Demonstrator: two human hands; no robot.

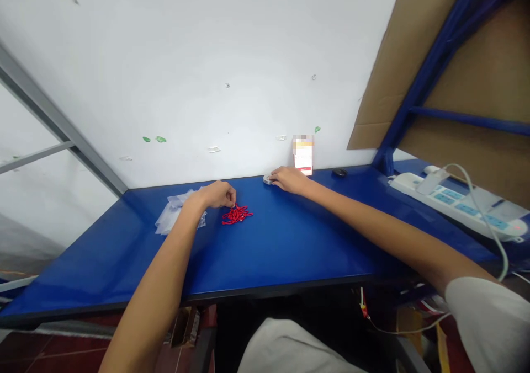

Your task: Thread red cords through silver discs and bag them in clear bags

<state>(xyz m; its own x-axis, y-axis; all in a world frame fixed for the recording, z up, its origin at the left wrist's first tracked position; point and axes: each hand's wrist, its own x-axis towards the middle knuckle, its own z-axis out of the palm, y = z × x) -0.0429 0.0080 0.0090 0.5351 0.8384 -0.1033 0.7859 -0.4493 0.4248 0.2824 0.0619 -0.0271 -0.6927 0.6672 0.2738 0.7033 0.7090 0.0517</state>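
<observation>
- Lying heaped mid-table: red cords (237, 215), probably grouped for reach.
- Eleven o'clock from heap: left hand (219, 195), fingertips pinched on cord.
- Two o'clock: right hand (289, 179), fingers against round metallic object (266, 180), perhaps steadying; grip unclear.
- Nine o'clock: plastic bags (168, 217), seemingly kept handy.

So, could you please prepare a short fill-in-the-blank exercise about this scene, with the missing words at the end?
1. The cords at the left hand are coloured ____.
2. The clear plastic lies to the ____ of those cords.
3. The tabletop is ____ in colour.
4. The power strip lies on the person's ____ side.

Missing words: red; left; blue; right.
</observation>
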